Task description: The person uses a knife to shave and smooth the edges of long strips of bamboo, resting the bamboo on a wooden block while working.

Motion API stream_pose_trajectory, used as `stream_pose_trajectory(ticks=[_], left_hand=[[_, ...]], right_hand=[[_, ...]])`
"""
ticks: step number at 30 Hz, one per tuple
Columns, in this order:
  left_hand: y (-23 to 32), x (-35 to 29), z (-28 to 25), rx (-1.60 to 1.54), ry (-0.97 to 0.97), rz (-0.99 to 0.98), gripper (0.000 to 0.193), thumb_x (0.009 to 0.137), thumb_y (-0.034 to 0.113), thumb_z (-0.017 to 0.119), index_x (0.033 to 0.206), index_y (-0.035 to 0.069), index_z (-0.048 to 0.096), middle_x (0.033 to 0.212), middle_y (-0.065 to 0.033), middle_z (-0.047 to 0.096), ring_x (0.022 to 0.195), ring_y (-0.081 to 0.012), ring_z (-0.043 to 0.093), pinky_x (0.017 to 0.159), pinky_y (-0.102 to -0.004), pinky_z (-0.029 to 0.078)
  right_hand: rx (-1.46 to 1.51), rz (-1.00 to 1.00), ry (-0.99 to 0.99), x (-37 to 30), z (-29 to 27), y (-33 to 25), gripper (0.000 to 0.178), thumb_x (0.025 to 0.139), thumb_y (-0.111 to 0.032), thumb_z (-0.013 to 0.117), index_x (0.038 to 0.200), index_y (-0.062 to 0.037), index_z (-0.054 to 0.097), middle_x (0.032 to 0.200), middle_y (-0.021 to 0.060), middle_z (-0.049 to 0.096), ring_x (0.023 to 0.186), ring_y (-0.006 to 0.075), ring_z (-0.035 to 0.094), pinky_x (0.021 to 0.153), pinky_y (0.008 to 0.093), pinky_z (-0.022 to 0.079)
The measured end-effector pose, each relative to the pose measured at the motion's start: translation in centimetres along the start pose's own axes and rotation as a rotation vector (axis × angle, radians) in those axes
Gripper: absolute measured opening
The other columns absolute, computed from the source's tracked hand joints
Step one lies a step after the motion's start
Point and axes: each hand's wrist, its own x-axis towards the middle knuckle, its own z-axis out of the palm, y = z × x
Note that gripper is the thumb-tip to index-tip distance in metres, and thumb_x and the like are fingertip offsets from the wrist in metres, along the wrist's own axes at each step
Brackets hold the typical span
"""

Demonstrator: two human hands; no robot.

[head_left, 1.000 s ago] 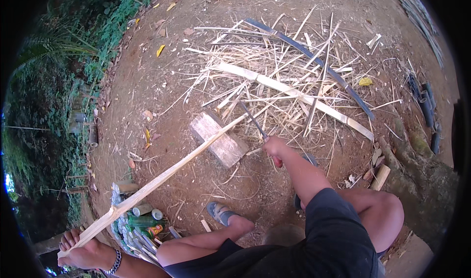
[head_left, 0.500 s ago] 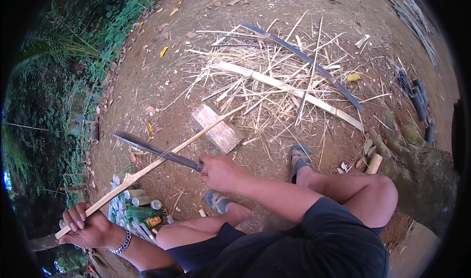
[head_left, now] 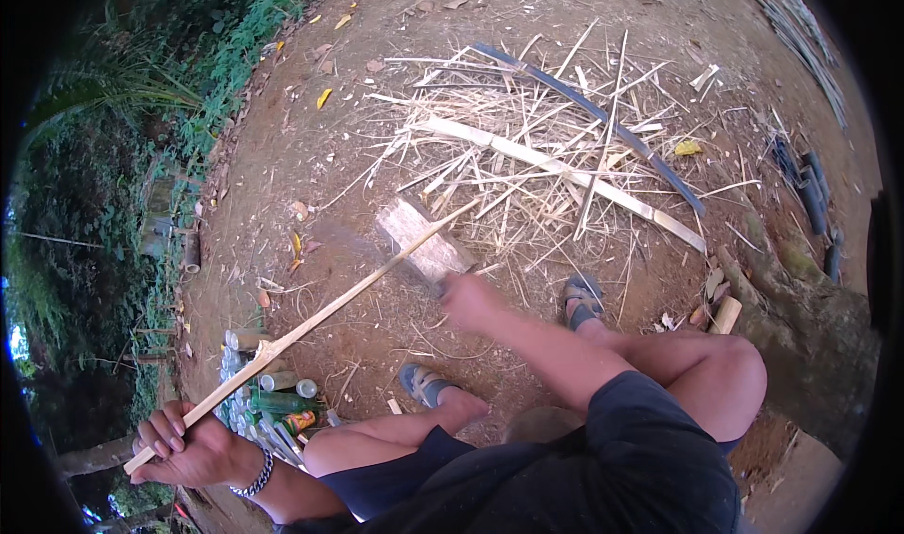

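Note:
My left hand (head_left: 193, 447), a chain bracelet at its wrist, is closed around the near end of a long pale bamboo strip (head_left: 330, 305). The strip slants up to the right, and its far part lies across a short wooden block (head_left: 443, 259) on the ground. A rough, raised patch of shavings stands out partway along it. Smeared by motion, my right hand (head_left: 471, 302) is closed on the handle of a machete (head_left: 436, 287) just right of the strip. The blade is only a faint streak near the block, so whether it touches the strip cannot be told.
Beyond the block spreads a heap of bamboo slivers (head_left: 527, 190), with a wide pale slat (head_left: 574, 174) and a dark slat (head_left: 584, 104) on top. Bottles (head_left: 273, 402) lie at the lower left. A tree root (head_left: 800, 299) rises at the right. My sandalled feet flank the work.
My right hand has swung forward and right along the strip, and the machete blade has gone from sharp to blurred. The left hand keeps its hold on the strip.

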Motion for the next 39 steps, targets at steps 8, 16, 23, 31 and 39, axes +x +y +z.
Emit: stream_pose_trajectory(ticks=[8, 16, 23, 31, 39], left_hand=[[-0.1, 0.6, -0.4, -0.084, -0.117, -0.048, 0.049, 0.087, 0.054, 0.062, 0.068, 0.012, 0.047, 0.059, 0.0045, 0.044, 0.05, -0.0064, 0.04, 0.05, -0.022, 0.036], [-1.1, 2.7, -0.9, -0.115, -0.161, -0.074, 0.046, 0.089, 0.051, 0.061, 0.069, 0.011, 0.05, 0.059, 0.0039, 0.044, 0.051, -0.0071, 0.04, 0.051, -0.0226, 0.035], [-1.2, 5.4, -3.0, -0.129, -0.157, -0.13, 0.053, 0.091, 0.057, 0.053, 0.066, 0.011, 0.05, 0.059, 0.0024, 0.045, 0.051, -0.0087, 0.041, 0.05, -0.0235, 0.034], [-2.2, 7.2, -3.9, -0.089, -0.115, -0.116, 0.058, 0.093, 0.062, 0.043, 0.065, 0.011, 0.043, 0.056, 0.002, 0.045, 0.048, -0.0084, 0.041, 0.049, -0.0225, 0.035], [-2.0, 7.4, -5.6, -0.3, -0.458, -0.34, 0.057, 0.071, 0.052, 0.079, 0.076, 0.012, 0.038, 0.059, 0.0042, 0.044, 0.051, -0.0072, 0.043, 0.056, -0.0211, 0.037]], right_hand=[[-0.062, -0.042, -0.139, -0.8, -2.8, -4.1, 0.025, 0.091, -0.019, 0.053, 0.109, -0.0026, 0.061, 0.09, 0.014, 0.068, 0.085, 0.0276, 0.067, 0.079, 0.04, 0.056], [-0.212, 0.329, -0.015, 8.1, -0.9, 18.3, 0.023, 0.086, -0.017, 0.054, 0.098, -0.0021, 0.066, 0.087, 0.0213, 0.067, 0.084, 0.036, 0.067, 0.076, 0.0445, 0.054], [-0.074, 0.051, 0.038, 7.0, -0.5, 10.8, 0.023, 0.084, -0.018, 0.054, 0.096, -0.0018, 0.066, 0.09, 0.0219, 0.067, 0.085, 0.0378, 0.066, 0.076, 0.0445, 0.054], [-0.206, 0.426, -0.023, 12.9, 1.1, 24.0, 0.027, 0.081, -0.02, 0.056, 0.097, -0.0023, 0.069, 0.092, 0.0233, 0.068, 0.088, 0.0373, 0.067, 0.077, 0.0424, 0.055], [-0.064, 0.457, -0.128, 11.1, -2.1, 18.5, 0.036, 0.089, -0.027, 0.047, 0.099, 0.0013, 0.067, 0.095, 0.0247, 0.068, 0.091, 0.0391, 0.066, 0.079, 0.044, 0.053]])
